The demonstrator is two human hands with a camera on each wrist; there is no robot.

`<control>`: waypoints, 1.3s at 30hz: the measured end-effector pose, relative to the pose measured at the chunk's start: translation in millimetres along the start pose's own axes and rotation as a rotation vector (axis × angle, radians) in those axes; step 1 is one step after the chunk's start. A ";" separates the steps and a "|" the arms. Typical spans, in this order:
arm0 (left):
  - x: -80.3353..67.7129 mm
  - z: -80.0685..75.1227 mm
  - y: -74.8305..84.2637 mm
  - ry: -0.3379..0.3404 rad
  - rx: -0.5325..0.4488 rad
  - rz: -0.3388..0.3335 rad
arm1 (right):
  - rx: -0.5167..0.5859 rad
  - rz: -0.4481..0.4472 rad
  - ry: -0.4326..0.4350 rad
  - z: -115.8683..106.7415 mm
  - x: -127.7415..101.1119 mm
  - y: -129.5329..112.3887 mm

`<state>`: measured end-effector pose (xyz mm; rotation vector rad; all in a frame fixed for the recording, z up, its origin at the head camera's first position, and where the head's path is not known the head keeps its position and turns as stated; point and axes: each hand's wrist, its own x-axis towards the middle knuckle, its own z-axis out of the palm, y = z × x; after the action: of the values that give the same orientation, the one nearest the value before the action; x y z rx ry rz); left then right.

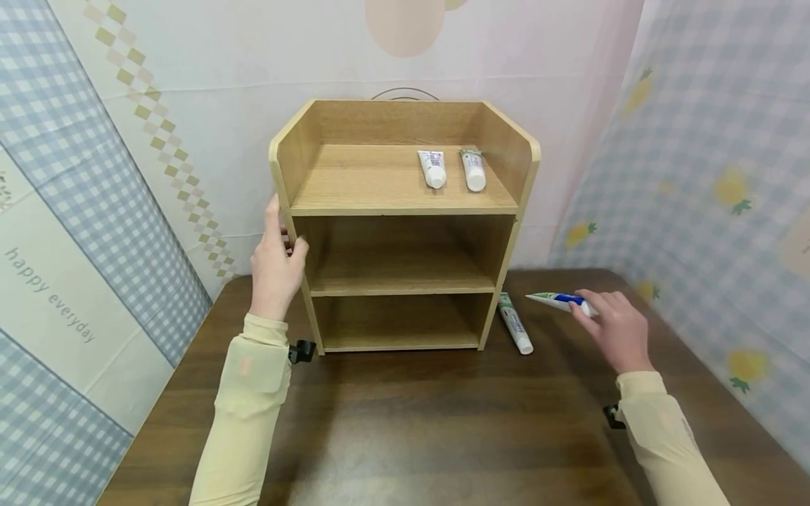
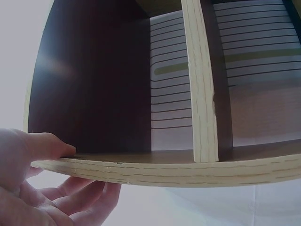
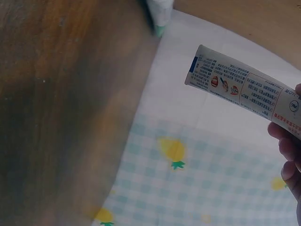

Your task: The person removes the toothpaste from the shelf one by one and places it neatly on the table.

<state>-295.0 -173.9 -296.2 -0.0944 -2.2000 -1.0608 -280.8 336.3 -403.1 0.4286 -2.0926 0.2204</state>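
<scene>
A wooden three-tier shelf unit (image 1: 405,211) stands at the back of a dark wooden table (image 1: 430,422). My left hand (image 1: 276,263) grips its left side panel (image 2: 164,167), thumb inside and fingers outside. My right hand (image 1: 616,327) holds a white, blue and green toothpaste tube (image 1: 560,301) by its cap end, lifted just above the table to the right of the shelf; the tube (image 3: 244,89) points away from the hand. Two white tubes (image 1: 433,169) (image 1: 473,170) lie on the top tier. Another green and white tube (image 1: 515,324) lies on the table by the shelf's right foot.
Patterned cloth walls close in at the left (image 1: 76,246), back and right (image 1: 715,176). The two lower shelf tiers hold nothing. The table's left edge runs diagonally near my left sleeve (image 1: 243,414).
</scene>
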 end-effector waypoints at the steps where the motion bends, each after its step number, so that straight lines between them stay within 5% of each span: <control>1: -0.3 0.0 0.0 0.000 -0.002 -0.001 | -0.002 0.004 -0.006 1.6 -0.4 0.9; 14: 0.8 1.1 0.2 0.004 -0.006 0.013 | -0.031 0.030 -0.153 16.2 -2.3 13.8; 39: 0.3 0.0 -0.6 -0.002 -0.009 -0.004 | -0.081 0.165 -0.688 29.7 6.6 14.6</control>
<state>-295.4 -174.3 -296.4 -0.0953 -2.1980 -1.0731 -312.9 338.8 -413.1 0.3047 -2.8062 0.0861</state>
